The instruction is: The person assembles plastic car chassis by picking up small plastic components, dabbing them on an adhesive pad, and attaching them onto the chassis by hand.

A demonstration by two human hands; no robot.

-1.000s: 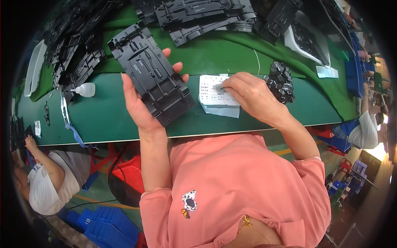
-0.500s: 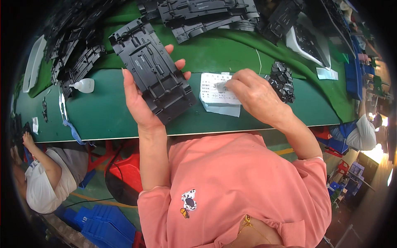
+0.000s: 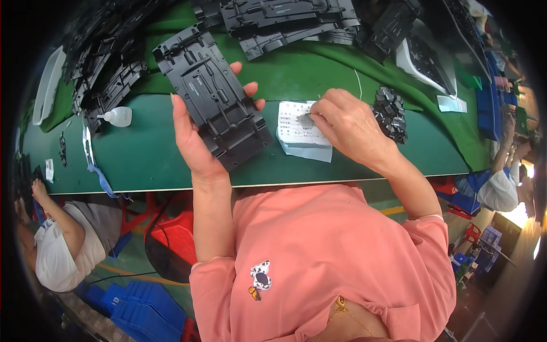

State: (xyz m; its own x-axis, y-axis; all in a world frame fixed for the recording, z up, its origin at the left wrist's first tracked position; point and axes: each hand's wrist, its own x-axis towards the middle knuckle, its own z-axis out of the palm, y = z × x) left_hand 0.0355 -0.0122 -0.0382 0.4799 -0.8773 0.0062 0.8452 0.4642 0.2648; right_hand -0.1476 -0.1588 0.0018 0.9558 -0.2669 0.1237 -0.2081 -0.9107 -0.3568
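Left hand (image 3: 196,149) half-curled around black molded plastic panel (image 3: 212,94), thumb along left edge, fingertips showing past right edge; panel held above green table (image 3: 154,162), top end leaning left. Right hand (image 3: 350,126) curled, thumb and fingertips close together over white printed slip (image 3: 290,126); cannot tell whether they pinch anything. Pile of small black pieces (image 3: 391,114) just beyond right hand. White squeeze bottle (image 3: 118,117) left of panel.

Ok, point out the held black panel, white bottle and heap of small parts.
Held black panel (image 3: 213,96), head view: middle of its face.
White bottle (image 3: 121,117), head view: its body.
Heap of small parts (image 3: 390,114), head view: its middle.
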